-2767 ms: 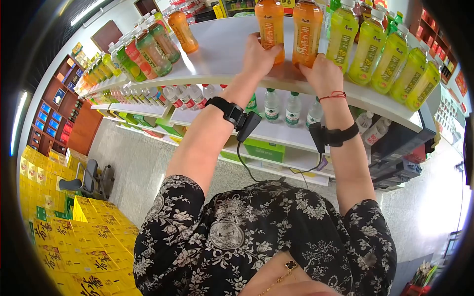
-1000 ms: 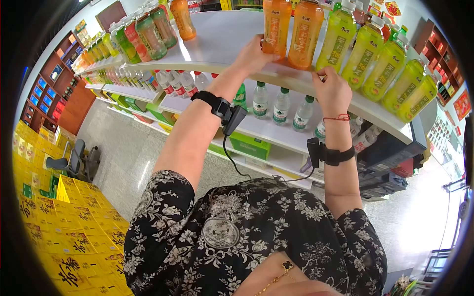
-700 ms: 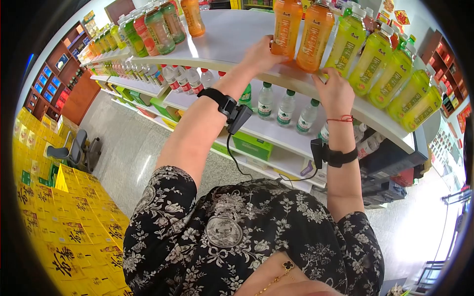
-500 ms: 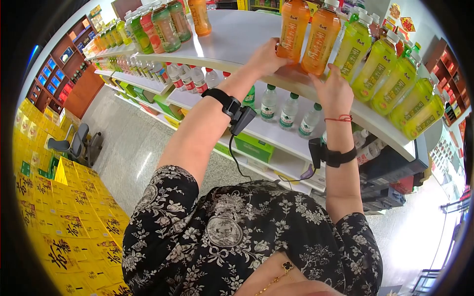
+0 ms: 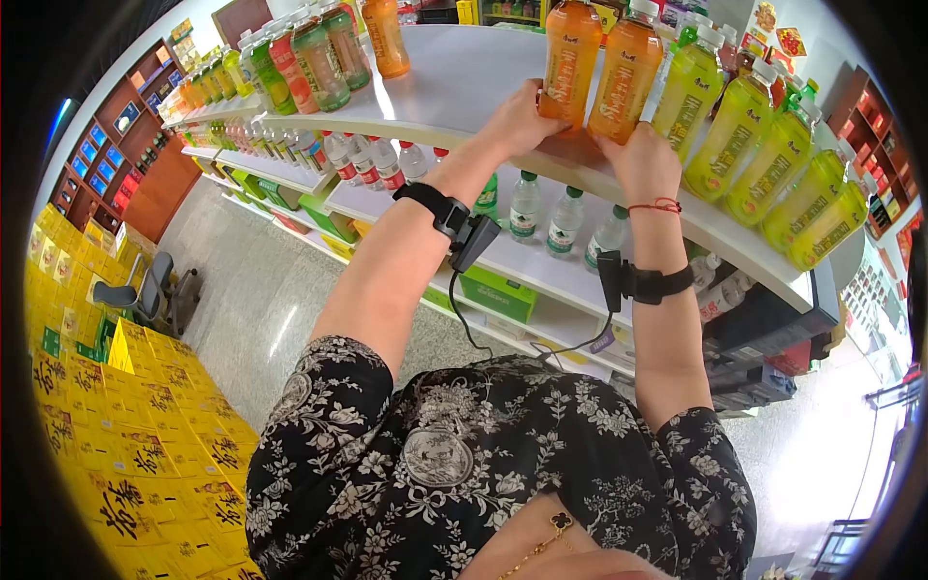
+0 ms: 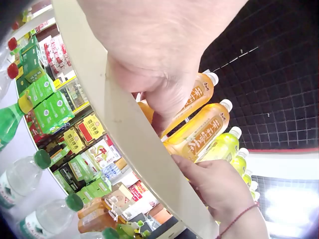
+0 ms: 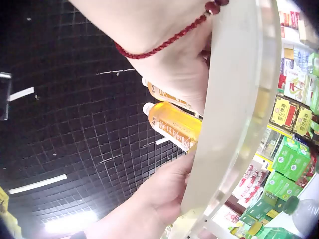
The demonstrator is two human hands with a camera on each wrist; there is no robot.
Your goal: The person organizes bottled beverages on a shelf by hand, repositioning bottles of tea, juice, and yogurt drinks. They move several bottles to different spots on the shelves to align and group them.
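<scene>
The orange bottles [image 5: 568, 72] look like clear, glossy plastic, as do the green bottles [image 5: 733, 130]. The white shelf [image 5: 454, 77] is smooth and shiny. The shirt [image 5: 532, 445] is printed cloth, the bracelet [image 7: 174, 39] braided cord, the cabinet [image 5: 159, 198] smooth wood, the pendant [image 5: 561, 521] glossy metal.

Between the far orange bottle [image 5: 387, 41] and the two front orange bottles [image 5: 567, 70], we have a wide bare stretch of shelf top [image 5: 469, 77] to pass; to the right, yellow-green bottles [image 5: 725, 128] stand close and obstruct us.
</scene>
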